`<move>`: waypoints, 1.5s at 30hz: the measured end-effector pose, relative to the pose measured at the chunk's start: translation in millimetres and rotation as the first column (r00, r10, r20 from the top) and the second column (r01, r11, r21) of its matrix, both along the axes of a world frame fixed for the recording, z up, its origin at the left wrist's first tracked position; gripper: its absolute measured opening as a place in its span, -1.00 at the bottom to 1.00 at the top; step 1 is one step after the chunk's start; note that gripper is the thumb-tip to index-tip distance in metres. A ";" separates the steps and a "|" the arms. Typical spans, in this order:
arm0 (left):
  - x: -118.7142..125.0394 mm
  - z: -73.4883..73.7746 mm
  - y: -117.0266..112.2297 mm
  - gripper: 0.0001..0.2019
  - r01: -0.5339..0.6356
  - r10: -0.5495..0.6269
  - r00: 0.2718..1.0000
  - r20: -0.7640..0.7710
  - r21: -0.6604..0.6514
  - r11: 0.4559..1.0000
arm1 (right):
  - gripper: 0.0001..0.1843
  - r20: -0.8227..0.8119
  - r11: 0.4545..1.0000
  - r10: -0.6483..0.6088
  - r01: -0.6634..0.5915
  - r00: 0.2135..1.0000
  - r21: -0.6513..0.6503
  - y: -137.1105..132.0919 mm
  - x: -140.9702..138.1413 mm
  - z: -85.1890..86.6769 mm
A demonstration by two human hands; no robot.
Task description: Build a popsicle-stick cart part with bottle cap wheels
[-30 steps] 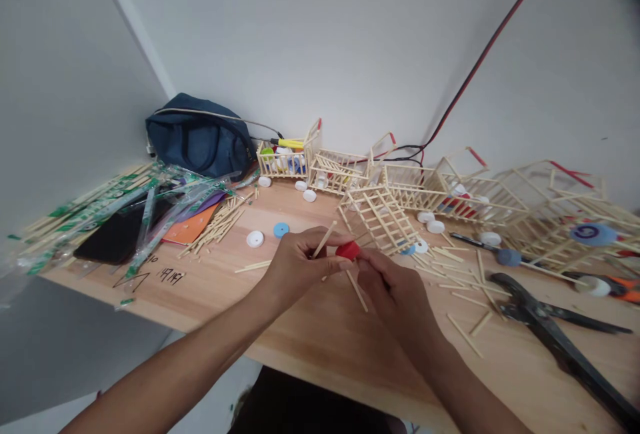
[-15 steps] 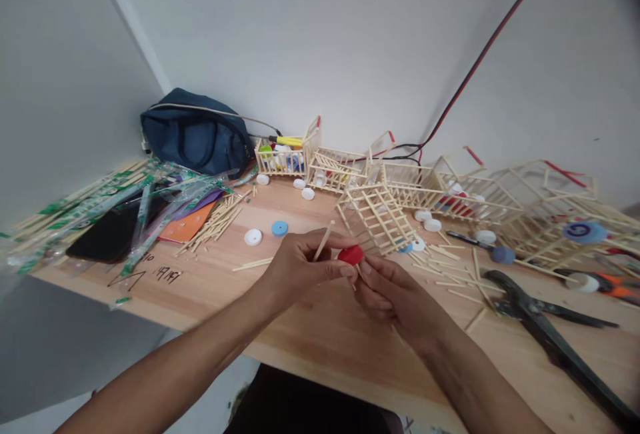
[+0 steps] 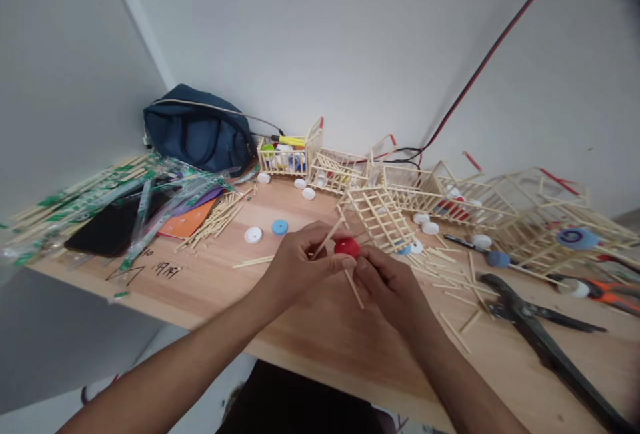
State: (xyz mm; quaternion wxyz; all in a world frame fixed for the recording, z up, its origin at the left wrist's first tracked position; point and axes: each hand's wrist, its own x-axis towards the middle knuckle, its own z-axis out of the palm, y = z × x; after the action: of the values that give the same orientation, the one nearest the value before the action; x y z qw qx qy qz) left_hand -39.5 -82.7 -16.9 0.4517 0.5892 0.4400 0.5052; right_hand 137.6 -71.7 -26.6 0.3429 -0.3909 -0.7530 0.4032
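Observation:
A small red bottle cap (image 3: 347, 247) is pinched between both hands above the wooden table (image 3: 310, 327). My left hand (image 3: 300, 267) is closed, holding a thin wooden stick (image 3: 327, 237) that points up to the right, its thumb against the cap. My right hand (image 3: 387, 284) is closed on the cap from the right. Another stick (image 3: 354, 289) slants down from under the cap between the hands.
Several stick-built carts (image 3: 380, 217) line the back of the table. White caps (image 3: 253, 235) and a blue cap (image 3: 280, 227) lie left of my hands. A blue bag (image 3: 200, 131), stick packets (image 3: 125, 194), black pliers (image 3: 545, 334) and loose sticks surround.
Both hands stay together on the red cap, shifting slightly. The lower stick, tucked behind the fingers half a second ago, shows again below the cap. The view drifted a little.

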 end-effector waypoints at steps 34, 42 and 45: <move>3.0 -1.6 -2.2 -0.69 -0.016 0.016 1.000 -0.005 -0.022 1.000 | -0.76 0.284 0.887 -0.245 0.096 0.927 0.451 -13.9 -0.6 -8.4; 2.4 -4.1 -3.3 -0.67 -0.007 0.008 1.000 0.021 -0.053 0.999 | -0.72 0.223 0.934 -0.174 0.089 0.959 0.347 -10.2 0.8 -8.4; 2.6 -4.3 -3.9 -0.69 0.056 -0.051 0.994 0.092 -0.055 0.997 | -0.67 0.060 0.998 0.012 -0.016 0.998 0.065 -7.2 1.6 -6.8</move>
State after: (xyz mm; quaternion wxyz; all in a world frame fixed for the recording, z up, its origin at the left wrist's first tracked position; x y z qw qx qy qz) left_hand -36.9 -86.6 -21.2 0.5013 0.5640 0.4177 0.5061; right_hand 139.2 -79.0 -33.3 0.3300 -0.3863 -0.7784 0.3688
